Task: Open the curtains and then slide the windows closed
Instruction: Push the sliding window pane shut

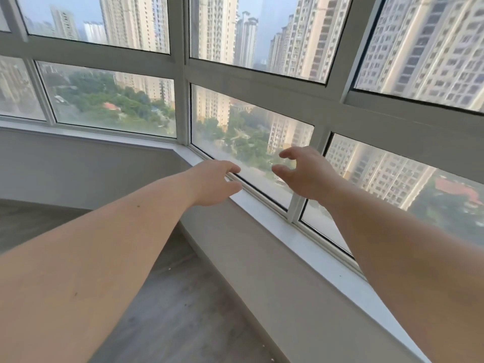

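A bay of grey-framed windows (pixel 183 74) fills the upper view, with tall buildings and trees behind the glass. No curtain is in sight. My left hand (pixel 213 183) reaches out over the white sill (pixel 262 208), empty, its fingers loosely apart near the lower frame of the middle pane (pixel 235 132). My right hand (pixel 305 172) hovers in front of the same lower pane beside a white upright bar (pixel 294 205), thumb and fingers curved apart around nothing. The upper sliding panes (pixel 262 32) lie well above both hands.
A low grey wall (pixel 262 271) runs below the sill and bends at the corner post (pixel 180 106). Grey wood-look floor (pixel 170 310) lies between me and the wall. More panes (pixel 104 100) continue to the left.
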### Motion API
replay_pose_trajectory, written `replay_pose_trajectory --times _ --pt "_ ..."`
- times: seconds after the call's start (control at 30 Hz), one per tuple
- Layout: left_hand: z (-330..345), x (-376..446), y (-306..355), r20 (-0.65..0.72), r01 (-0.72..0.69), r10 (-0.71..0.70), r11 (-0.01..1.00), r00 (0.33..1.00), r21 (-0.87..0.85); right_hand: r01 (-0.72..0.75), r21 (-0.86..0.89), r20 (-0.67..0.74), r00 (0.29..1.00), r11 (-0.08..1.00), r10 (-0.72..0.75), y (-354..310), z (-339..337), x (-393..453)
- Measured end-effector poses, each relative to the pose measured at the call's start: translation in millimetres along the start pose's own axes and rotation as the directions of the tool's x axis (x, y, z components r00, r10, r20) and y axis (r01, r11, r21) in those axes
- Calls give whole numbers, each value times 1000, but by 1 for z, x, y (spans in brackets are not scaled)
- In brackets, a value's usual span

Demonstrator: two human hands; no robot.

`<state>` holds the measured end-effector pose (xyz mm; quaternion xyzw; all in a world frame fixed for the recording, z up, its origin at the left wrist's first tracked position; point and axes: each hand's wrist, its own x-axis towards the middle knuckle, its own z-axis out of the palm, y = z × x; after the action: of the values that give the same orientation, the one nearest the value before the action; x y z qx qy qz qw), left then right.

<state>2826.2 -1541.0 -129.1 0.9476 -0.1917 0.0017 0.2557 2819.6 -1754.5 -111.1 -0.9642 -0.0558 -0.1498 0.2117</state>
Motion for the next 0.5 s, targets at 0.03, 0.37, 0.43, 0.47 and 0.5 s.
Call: replay_pose_trajectory --times 0.03,0.37,0.43,0.47,0.5 --pt "-3 17 -6 -6 0 0 1000 1000 -5 5 3 -23 1000 1000 -5 1 3 19" --pt "-60 190 -38 -255 -8 37 994 966 113 211 -70 -245 944 975 -222 6 4 221" --pt "-76 227 -52 -317 -12 36 997 948 77 260 -99 -286 917 961 -278 1 -1 268" --pt "-78 239 -58 -336 -14 34 998 941 62 277 -138 -304 902 951 -307 -1 -3 283" --pt "-83 258 -67 -340 -17 33 999 940 50 290 -185 -319 886 939 -337 -3 -4 307"
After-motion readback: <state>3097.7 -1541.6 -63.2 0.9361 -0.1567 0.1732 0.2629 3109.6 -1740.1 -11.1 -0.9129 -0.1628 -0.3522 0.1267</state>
